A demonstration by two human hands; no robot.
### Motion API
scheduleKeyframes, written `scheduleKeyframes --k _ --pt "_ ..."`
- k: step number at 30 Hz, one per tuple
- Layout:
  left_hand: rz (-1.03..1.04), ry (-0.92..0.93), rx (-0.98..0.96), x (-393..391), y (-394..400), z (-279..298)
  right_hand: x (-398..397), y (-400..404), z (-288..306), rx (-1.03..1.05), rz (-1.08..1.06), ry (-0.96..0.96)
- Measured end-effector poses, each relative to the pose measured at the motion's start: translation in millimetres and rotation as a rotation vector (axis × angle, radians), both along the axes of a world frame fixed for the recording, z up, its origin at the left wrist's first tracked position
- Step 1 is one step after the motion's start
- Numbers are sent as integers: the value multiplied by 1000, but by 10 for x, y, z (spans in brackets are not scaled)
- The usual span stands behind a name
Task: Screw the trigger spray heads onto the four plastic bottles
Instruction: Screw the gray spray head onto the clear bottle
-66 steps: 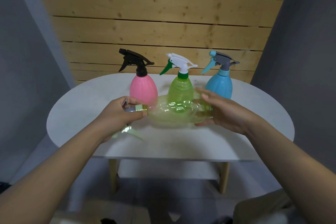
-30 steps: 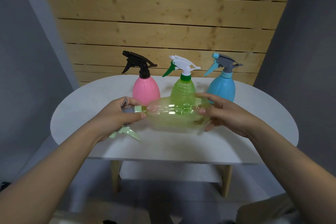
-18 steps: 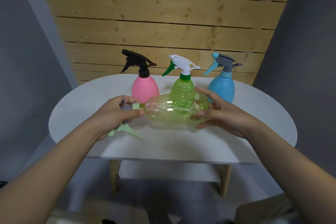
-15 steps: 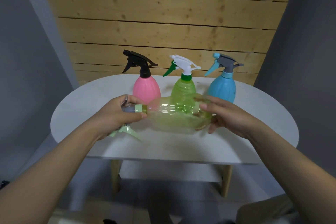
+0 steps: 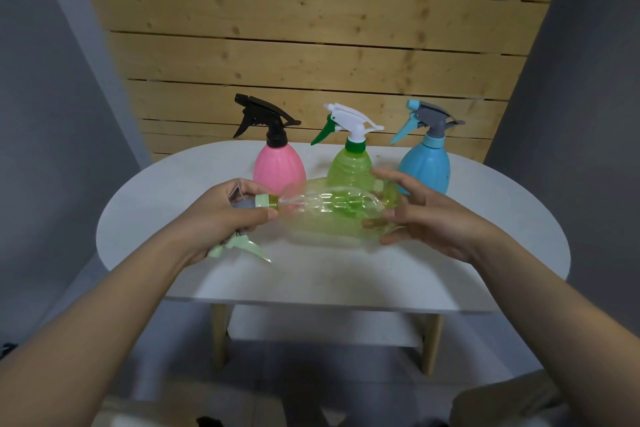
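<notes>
Clear yellow-green ribbed plastic bottle, held on its side above the oval white table, neck to the left, base to the right. Pale-green trigger spray head seated at the neck; pale-green collar against the bottle mouth, grey body mostly hidden in the palm, lever hanging below the fist toward the tabletop. Whether the collar is fully threaded: cannot be told.

Left hand closed round the spray head, thumb and forefinger pinched at the collar. Right hand cupped on the base end of the bottle, fingers loosely curled, thumb over the top.

Compared with half a second earlier: bottle in nearly the same place and still horizontal; right-hand fingers shifted on the base, index finger now lying lower across the bottle wall; left-hand grip on the head unchanged.

Behind the held bottle, in a row at the back of the table, all upright and already capped: pink ribbed bottle with black trigger head; green clear bottle with white-and-green trigger head, partly seen through the held bottle; blue bottle with grey-and-blue trigger head. Backdrop of horizontal wooden planks between grey wall panels.
</notes>
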State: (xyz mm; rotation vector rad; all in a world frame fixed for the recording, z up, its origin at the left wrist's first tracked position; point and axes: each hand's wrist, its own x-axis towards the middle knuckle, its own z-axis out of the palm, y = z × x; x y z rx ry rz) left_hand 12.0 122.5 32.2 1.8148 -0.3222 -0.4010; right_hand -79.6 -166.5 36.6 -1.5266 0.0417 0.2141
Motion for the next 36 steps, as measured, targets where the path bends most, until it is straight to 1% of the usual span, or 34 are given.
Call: scheduleKeyframes --k 2,4,7,9,12,14,16,17,19,21,24,27,29,31,34,36 --pt "-38 -12 10 -13 18 5 -6 4 20 -142 -8 26" --pt "-75 -40 31 -42 12 0 -11 23 11 -279 -44 96" --pt "-110 -51 46 -66 -2 -5 -1 23 -38 -391 -57 182" --pt "-105 -51 64 -57 -1 0 -13 25 -44 -360 -52 198" --pt "-74 -23 68 -39 -15 -9 -7 18 -40 -146 -35 185" --pt "-39 1 60 -22 -26 -19 -16 19 -17 -5 6 130" --pt "-7 5 57 -10 -26 -14 -20 -1 -1 65 18 72" --pt "-2 -3 57 -9 -24 -8 -24 -18 3 44 12 42" --pt "-7 -31 60 -16 -20 5 -36 -32 24 -93 -4 0" --pt "-26 -76 65 -38 -10 15 -38 -19 33 -227 -20 11" --pt "-85 -170 78 -78 -10 25 -13 2 9 -331 -59 108" --pt "-115 -221 99 -101 -22 12 5 13 -50 -390 -49 213" --pt "-113 -225 100 -104 -30 4 0 18 -74 -345 -40 251" --pt "-104 -186 89 -92 -29 4 1 25 -71 -234 -37 232" --pt "-42 -92 90 -53 1 6 13 39 -56 -67 -28 127" --pt "-11 -51 85 -20 28 11 2 40 -33 -9 -10 42"
